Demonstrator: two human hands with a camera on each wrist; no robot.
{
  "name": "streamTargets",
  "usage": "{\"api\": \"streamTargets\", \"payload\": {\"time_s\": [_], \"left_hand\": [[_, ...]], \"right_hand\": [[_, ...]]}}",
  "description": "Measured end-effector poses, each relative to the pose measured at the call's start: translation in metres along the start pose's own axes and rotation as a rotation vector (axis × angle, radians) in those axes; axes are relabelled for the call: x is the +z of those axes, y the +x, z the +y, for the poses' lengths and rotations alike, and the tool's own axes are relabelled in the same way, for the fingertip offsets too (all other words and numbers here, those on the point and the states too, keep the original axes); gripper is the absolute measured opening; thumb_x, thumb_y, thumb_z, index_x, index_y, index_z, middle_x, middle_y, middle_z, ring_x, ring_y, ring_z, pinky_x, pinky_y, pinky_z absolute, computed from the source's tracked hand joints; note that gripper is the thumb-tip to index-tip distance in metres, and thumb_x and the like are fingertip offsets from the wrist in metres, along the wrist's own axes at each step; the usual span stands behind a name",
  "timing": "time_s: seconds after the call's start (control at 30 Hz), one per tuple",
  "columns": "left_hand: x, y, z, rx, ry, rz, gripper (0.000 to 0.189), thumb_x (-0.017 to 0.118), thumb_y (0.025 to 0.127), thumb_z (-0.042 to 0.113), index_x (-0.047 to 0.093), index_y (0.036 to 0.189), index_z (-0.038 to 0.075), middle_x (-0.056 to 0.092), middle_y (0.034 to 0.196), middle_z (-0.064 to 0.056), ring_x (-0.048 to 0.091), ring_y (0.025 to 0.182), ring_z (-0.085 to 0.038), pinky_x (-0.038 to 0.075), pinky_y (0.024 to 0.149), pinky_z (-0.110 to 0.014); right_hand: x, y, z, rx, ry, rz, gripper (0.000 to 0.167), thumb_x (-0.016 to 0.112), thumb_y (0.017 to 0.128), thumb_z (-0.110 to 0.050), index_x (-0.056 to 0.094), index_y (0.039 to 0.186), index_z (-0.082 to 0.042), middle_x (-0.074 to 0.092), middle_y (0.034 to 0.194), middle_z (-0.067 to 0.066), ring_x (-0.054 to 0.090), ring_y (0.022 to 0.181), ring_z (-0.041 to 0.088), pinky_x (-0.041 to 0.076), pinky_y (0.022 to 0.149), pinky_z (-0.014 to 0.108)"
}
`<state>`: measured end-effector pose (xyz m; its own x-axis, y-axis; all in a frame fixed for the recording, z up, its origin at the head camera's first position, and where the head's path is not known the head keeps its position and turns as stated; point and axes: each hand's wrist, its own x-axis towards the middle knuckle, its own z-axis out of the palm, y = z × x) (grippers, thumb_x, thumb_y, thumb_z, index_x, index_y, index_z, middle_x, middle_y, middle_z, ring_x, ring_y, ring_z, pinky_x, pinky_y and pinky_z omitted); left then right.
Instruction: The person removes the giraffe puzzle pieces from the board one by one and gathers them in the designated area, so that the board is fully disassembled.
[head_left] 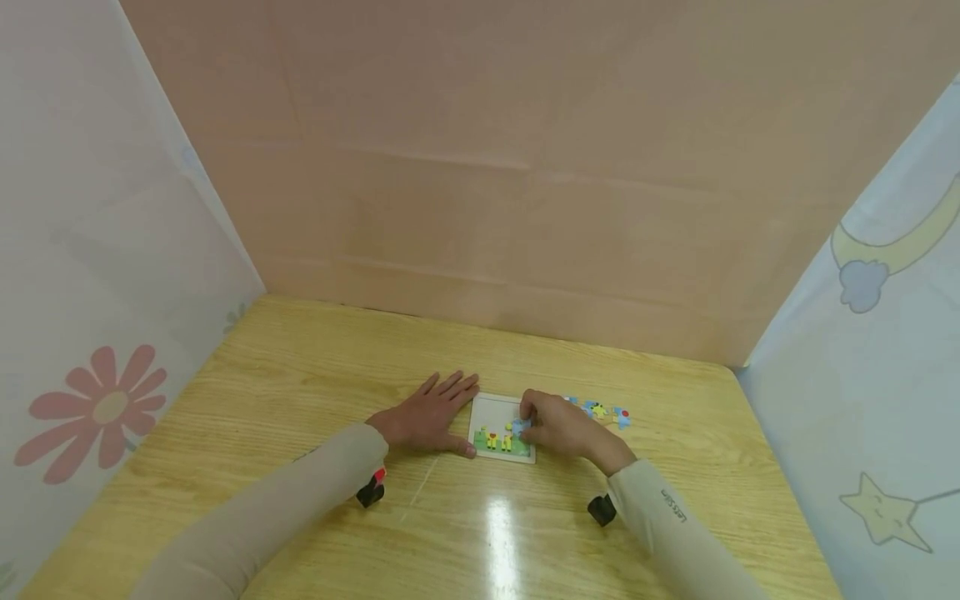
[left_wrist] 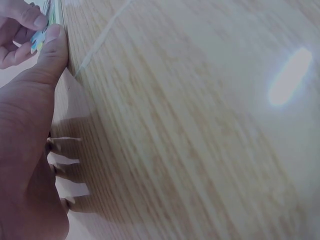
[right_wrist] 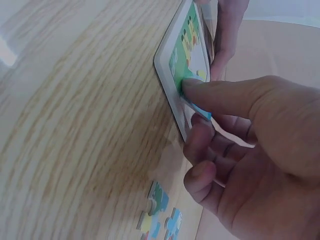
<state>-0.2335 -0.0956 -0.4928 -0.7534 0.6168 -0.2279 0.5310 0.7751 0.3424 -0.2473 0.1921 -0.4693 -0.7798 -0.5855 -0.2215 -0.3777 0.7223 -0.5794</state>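
Observation:
A small jigsaw tray with a pale rim lies on the table; joined pieces in its near part show green ground and yellow figures. My left hand lies spread on the table at the tray's left side, its thumb and fingertips against the rim. Over the tray's right side, my right hand pinches a light blue puzzle piece between thumb and fingers. In the right wrist view the thumb presses on this piece, beside the joined pieces. Fingers hide part of it.
Loose puzzle pieces, mostly blue with yellow and red marks, lie right of the tray, partly behind my right hand. The wooden table meets a tan backdrop at its far edge and patterned cloth walls at both sides.

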Motion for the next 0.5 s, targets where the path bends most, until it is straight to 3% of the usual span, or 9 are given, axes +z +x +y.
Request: {"api": "streamTargets", "payload": {"time_s": [0.23,0.5], "left_hand": [[-0.001,-0.0012,0.0012,-0.004,-0.005,-0.002,0.111,0.062,0.094,0.075,0.015,0.173,0.012,0.005,0.183,-0.002,0.001,0.171,-0.03,0.003,0.137,-0.061],[-0.0002,-0.0002,0.0011,0.0,-0.006,0.004,0.11,0.061,0.095,0.075,0.017,0.173,0.012,0.006,0.183,-0.003,0.002,0.171,-0.031,0.003,0.137,-0.062]], "right_hand": [[-0.0055,-0.0044,0.0008,-0.061,0.078,-0.026,0.006,0.066,0.104,-0.006,0.062,0.104,-0.01,0.068,0.098,0.002,0.055,0.076,0.012,0.047,0.068,0.023],[-0.0099,-0.0068,0.0032,-0.055,0.109,-0.01,0.005,0.067,0.104,-0.007,0.064,0.103,-0.012,0.069,0.097,0.003,0.056,0.076,0.012,0.047,0.064,0.022]]}}
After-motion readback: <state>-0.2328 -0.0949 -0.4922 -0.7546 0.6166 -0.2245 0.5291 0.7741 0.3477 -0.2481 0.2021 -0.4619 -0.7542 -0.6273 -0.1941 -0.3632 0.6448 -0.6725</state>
